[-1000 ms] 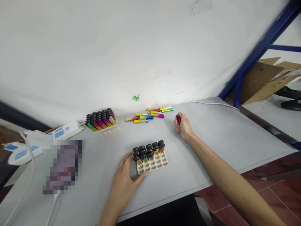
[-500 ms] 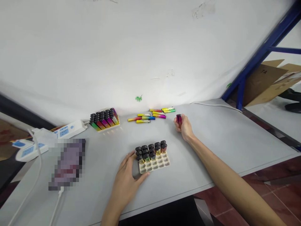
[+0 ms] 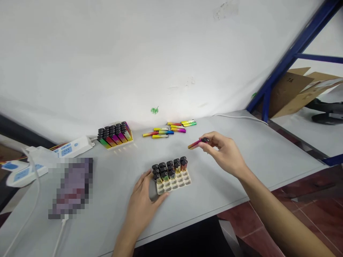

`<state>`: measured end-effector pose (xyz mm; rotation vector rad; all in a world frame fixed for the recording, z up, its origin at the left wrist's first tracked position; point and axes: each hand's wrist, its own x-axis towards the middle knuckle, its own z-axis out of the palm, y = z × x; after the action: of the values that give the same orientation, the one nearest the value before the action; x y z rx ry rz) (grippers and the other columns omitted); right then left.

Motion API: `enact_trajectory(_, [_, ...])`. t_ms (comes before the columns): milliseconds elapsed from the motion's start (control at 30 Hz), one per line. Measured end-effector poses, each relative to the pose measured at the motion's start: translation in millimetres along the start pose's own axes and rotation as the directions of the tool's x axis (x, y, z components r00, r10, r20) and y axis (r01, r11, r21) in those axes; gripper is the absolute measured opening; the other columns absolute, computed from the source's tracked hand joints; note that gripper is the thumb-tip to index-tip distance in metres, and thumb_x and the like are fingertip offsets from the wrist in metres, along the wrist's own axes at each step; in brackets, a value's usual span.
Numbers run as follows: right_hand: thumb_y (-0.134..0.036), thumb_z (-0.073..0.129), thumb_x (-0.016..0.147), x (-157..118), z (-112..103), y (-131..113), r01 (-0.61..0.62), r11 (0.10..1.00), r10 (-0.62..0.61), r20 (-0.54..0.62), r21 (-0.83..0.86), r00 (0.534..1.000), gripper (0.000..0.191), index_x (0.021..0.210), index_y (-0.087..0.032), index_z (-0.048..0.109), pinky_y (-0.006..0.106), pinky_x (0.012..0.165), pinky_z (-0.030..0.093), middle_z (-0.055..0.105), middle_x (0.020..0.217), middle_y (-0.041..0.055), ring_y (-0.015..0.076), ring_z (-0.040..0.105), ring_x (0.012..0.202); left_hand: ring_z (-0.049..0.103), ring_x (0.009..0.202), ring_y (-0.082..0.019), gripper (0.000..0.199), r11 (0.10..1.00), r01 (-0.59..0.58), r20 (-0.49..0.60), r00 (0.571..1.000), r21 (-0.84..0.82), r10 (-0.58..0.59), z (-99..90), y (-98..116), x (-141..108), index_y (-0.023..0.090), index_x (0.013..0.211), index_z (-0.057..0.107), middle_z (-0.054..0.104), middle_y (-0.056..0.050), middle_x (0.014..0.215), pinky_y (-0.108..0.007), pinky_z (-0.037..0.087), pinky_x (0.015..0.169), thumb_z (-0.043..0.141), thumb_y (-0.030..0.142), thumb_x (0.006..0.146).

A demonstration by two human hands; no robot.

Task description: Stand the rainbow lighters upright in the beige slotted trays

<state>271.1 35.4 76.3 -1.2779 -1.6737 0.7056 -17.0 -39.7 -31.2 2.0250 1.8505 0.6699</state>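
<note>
A lighter (image 3: 196, 143) with a black top and a purple-to-yellow body is pinched in my right hand (image 3: 225, 151). It is held nearly level above the table, its yellow end pointing left. My left hand (image 3: 142, 200) curls round the near left corner of a white lighter tray (image 3: 182, 182), thumb at the front edge and fingers along the left side. Black-topped lighters (image 3: 164, 171) stand upright in the tray's back rows, while holes nearest me show bare. Between the tray and the wall lie several loose colourful lighters (image 3: 163, 132).
Another tray, packed with lighters (image 3: 115, 135), stands by the wall at the left. Beyond it are white power strips (image 3: 66, 150) and a blurred-out device (image 3: 72, 187) on a cable. A blue metal frame (image 3: 292, 57) and cardboard boxes (image 3: 292, 89) are at the right.
My right hand has turned the lighter from upright to nearly level and brought it a little nearer the tray. My left hand stays at the tray. The view has shifted slightly.
</note>
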Motion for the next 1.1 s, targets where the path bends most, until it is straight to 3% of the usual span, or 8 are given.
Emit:
enact_trajectory(133, [-0.044, 0.066, 0.090, -24, 8, -17, 0.146, 0.984, -0.136, 0.098, -0.105, 0.986, 0.019, 0.099, -0.028, 0.068, 0.032, 0.062, 0.051, 0.074, 0.088, 0.0029, 0.0184, 0.065, 0.070, 0.048, 0.137, -0.036, 0.065, 1.000, -0.017, -0.006, 1.000, 0.009, 0.017, 0.6, -1, 0, 0.025, 0.139, 0.045, 0.053, -0.012, 0.145, -0.056, 0.043, 0.110, 0.065, 0.052, 0.084])
enact_trajectory(233, [-0.041, 0.063, 0.093, -35, 26, -11, 0.248, 0.954, -0.196, 0.280, -0.166, 0.940, 0.020, 0.106, -0.027, 0.066, 0.030, 0.063, 0.052, 0.073, 0.090, 0.0027, 0.0170, 0.067, 0.072, 0.047, 0.137, -0.036, 0.065, 1.000, -0.026, -0.007, 1.000, 0.007, 0.027, 0.9, -1, 0, 0.024, 0.139, 0.044, 0.053, -0.013, 0.144, -0.056, 0.043, 0.110, 0.065, 0.052, 0.084])
enact_trajectory(333, [-0.040, 0.058, 0.096, -40, 43, -1, 0.334, 0.888, -0.207, 0.374, -0.316, 0.904, 0.019, 0.106, -0.025, 0.066, 0.030, 0.060, 0.049, 0.073, 0.088, 0.0030, 0.0178, 0.068, 0.071, 0.047, 0.138, -0.036, 0.065, 1.000, -0.021, -0.005, 1.000, 0.000, 0.021, 0.7, 0, 0, 0.024, 0.138, 0.045, 0.053, -0.013, 0.145, -0.056, 0.044, 0.109, 0.065, 0.052, 0.084])
enact_trajectory(667, [-0.036, 0.064, 0.094, -37, 55, -3, 0.447, 0.656, -0.186, 0.444, -0.609, 0.877, 0.016, 0.090, -0.021, 0.066, 0.030, 0.047, 0.025, 0.072, 0.078, 0.0023, 0.0183, 0.066, 0.062, 0.044, 0.140, -0.035, 0.066, 1.000, -0.015, 0.012, 1.000, -0.007, 0.015, 0.2, 2, 1, 0.023, 0.140, 0.044, 0.051, -0.013, 0.148, -0.055, 0.042, 0.112, 0.065, 0.051, 0.085])
enact_trajectory(800, [-0.037, 0.063, 0.094, -42, 54, -7, 0.431, 0.601, -0.203, 0.393, -0.673, 0.897, 0.024, 0.079, -0.019, 0.064, 0.031, 0.048, 0.019, 0.070, 0.068, 0.0027, 0.0163, 0.062, 0.055, 0.045, 0.140, -0.035, 0.066, 1.000, -0.022, 0.003, 1.000, 0.003, 0.022, 0.7, 1, 0, 0.024, 0.141, 0.043, 0.051, -0.012, 0.148, -0.055, 0.043, 0.111, 0.064, 0.051, 0.085])
enact_trajectory(900, [-0.048, 0.059, 0.095, -36, 45, -8, 0.368, 0.661, -0.218, 0.302, -0.654, 0.928, 0.039, 0.069, -0.019, 0.062, 0.029, 0.049, 0.019, 0.066, 0.060, 0.0005, 0.0130, 0.056, 0.048, 0.046, 0.139, -0.034, 0.064, 0.999, -0.037, -0.006, 0.999, 0.002, 0.037, 1.0, 1, 0, 0.025, 0.140, 0.044, 0.052, -0.011, 0.148, -0.055, 0.044, 0.110, 0.065, 0.050, 0.085])
enact_trajectory(1000, [-0.057, 0.044, 0.099, -8, 31, 2, 0.215, 0.706, -0.180, 0.122, -0.674, 0.976, 0.054, 0.062, -0.019, 0.057, 0.028, 0.050, 0.023, 0.062, 0.056, 0.0017, 0.0126, 0.051, 0.047, 0.045, 0.140, -0.034, 0.065, 0.999, -0.044, -0.008, 0.999, -0.002, 0.044, 1.8, -1, 0, 0.024, 0.141, 0.044, 0.051, -0.011, 0.149, -0.055, 0.044, 0.111, 0.065, 0.050, 0.085])
enact_trajectory(1100, [-0.043, 0.038, 0.103, 42, 24, 29, 0.048, 0.745, -0.065, -0.001, -0.665, 0.998, 0.041, 0.081, -0.020, 0.064, 0.028, 0.057, 0.034, 0.070, 0.075, 0.0038, 0.0165, 0.060, 0.063, 0.043, 0.141, -0.034, 0.067, 0.999, -0.035, 0.001, 0.999, -0.005, 0.035, 2.2, -1, -1, 0.024, 0.142, 0.042, 0.050, -0.011, 0.150, -0.055, 0.042, 0.112, 0.064, 0.050, 0.085])
